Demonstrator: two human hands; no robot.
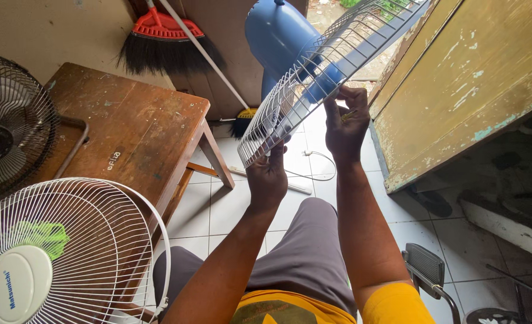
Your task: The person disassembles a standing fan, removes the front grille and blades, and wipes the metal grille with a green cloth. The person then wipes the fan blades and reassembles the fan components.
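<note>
Above the lap | left hand (267, 176), right hand (345, 123) both gripping white fan guard (314, 72)

The grille (314, 78) is thin white-coated wire, smooth with a slight sheen. The fan body (278, 33) behind it is glossy blue plastic. The table (128, 120) is worn, scuffed brown wood, matt. The door (476, 72) is rough wood with flaking yellowish paint.
</note>
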